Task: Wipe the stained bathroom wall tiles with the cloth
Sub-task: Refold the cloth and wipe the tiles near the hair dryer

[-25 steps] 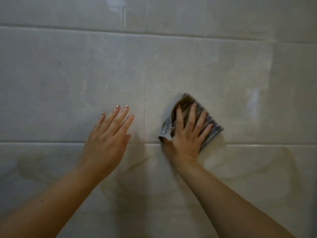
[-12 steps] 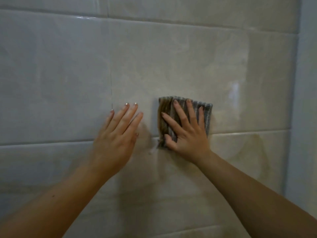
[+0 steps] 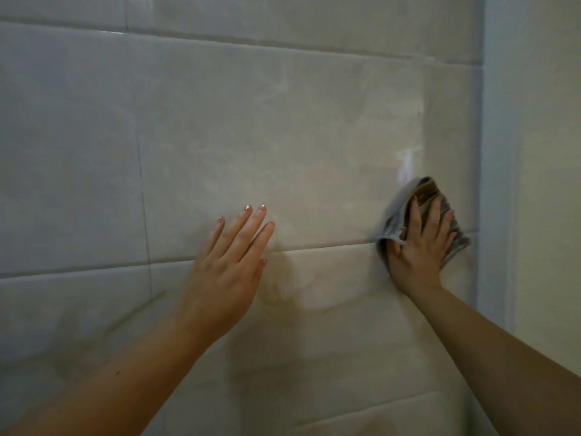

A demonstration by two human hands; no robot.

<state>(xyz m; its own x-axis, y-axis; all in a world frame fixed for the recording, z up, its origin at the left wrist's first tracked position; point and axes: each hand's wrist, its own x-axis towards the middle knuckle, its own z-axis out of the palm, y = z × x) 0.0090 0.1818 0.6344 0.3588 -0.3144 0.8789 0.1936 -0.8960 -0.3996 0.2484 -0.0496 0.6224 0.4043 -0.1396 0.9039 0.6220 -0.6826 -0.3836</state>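
The right hand (image 3: pixel 418 247) pressed the folded grey cloth (image 3: pixel 394 212) flat against the wall tiles (image 3: pixel 283 136) with straight, spread fingers, near the pale corner strip (image 3: pixel 490 152). The left hand (image 3: pixel 226 269) lay flat on the tiles, well apart, holding nothing.

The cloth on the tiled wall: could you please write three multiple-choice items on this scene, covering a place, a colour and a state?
1. Where on the wall is the cloth? A) far left B) near the right corner C) top edge
2. What colour is the cloth? A) bright red B) plain white C) grey with brown staining
3. How is the left hand? A) clenched fist B) open, fingers straight C) gripping the cloth
Answers: 1 B, it sits under the right hand beside the corner; 2 C, grey folds and a brown patch show; 3 B, its straight fingers hold nothing.
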